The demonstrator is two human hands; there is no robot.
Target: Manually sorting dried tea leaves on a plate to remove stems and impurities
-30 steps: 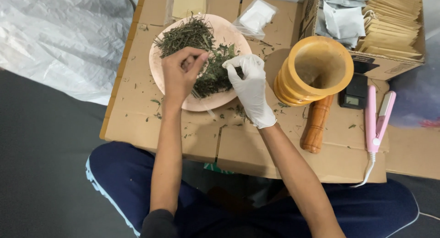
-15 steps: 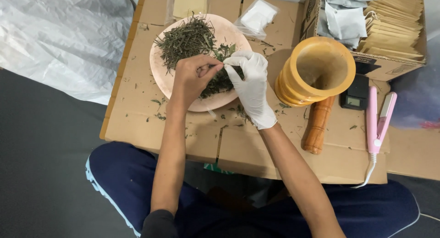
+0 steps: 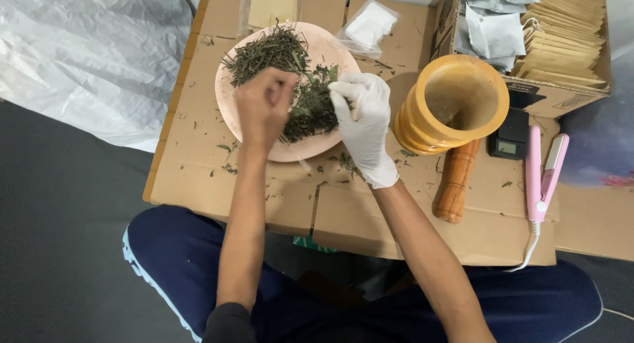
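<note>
A makeshift home workspace on the floor: a flattened cardboard box (image 3: 343, 211) as table, plastic sheeting (image 3: 86, 52) beside it.

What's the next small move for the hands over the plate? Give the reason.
Probably bring the bare left hand to the gloved right hand with its pinch of dried herbs: both hover over the pink plate, fingers bunched.

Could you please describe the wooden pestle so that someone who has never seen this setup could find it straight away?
Start at the flattened cardboard sheet on the person's lap, then find the big yellow wooden mortar to the right of the pink plate of dried herbs. The pestle lies on the cardboard just below the mortar. It is the only reddish-brown turned wooden stick there, darker than the mortar and unlike the pink plastic clamp tool beside it.
</note>
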